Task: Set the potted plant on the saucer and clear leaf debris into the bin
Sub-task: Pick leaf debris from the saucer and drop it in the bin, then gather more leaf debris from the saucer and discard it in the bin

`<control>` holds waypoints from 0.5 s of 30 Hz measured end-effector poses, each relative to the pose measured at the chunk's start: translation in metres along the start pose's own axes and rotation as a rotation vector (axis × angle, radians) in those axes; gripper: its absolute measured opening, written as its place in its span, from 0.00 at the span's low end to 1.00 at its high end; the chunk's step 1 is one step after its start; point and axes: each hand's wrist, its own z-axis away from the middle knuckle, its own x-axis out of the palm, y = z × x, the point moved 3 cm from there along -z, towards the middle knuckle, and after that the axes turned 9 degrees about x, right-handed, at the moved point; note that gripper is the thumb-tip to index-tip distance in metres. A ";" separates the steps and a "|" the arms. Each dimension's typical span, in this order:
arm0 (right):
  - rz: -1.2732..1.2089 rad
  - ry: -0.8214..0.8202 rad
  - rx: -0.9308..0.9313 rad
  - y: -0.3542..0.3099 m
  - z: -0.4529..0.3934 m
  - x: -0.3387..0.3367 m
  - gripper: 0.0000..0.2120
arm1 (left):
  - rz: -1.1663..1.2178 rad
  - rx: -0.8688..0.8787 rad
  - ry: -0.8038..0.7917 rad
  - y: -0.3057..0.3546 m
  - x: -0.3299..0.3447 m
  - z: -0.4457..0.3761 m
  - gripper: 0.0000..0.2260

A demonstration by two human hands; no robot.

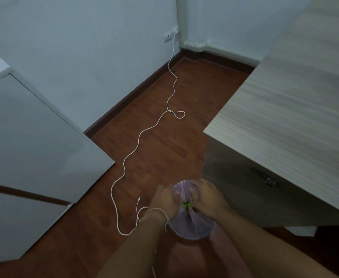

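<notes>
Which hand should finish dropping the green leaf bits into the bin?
Probably the right hand: the green leaf debris shows at its fingers, over the pink-lined round bin. The left hand rests on the liner's near-left rim, seemingly steadying it.

white cable (144, 131) trails across wood floor (164, 157) beside perhaps a desk (284, 109).

A home room is showing: reddish-brown wood-plank floor (160, 153), pale blue painted walls (80, 57), white cupboard (34, 141), light wood-grain tabletop (295, 109).
</notes>
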 end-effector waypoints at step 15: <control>-0.063 0.342 -0.211 -0.103 0.015 -0.158 0.19 | -0.093 0.129 0.274 0.080 -0.171 0.003 0.24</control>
